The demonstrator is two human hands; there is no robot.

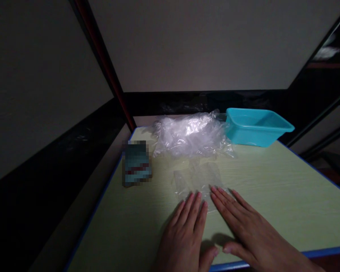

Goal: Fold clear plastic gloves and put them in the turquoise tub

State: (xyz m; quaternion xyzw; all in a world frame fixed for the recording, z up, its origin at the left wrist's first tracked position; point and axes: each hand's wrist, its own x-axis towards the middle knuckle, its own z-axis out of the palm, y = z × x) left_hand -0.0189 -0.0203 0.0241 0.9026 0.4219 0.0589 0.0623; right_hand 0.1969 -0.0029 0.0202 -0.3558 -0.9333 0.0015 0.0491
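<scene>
Two or so thin clear plastic bags [205,174] lie flat on the pale table; their transparent edges are hard to separate. My left hand [184,234] rests palm down at their near left edge, fingers stretched out, fingertips touching the plastic. On the right side, my right hand [243,223] lies palm down too, its fingers extended and pointing inward over the near right edge of the bags. My two thumbs come close together near the table's front edge. Neither hand grips anything.
A crumpled heap of clear plastic bags [189,136] lies at the back. To its right stands a turquoise plastic basin [255,132]. A blurred-out, pixelated object [137,162] sits at the left edge of the table [300,196], which has blue edging. Panels rise behind.
</scene>
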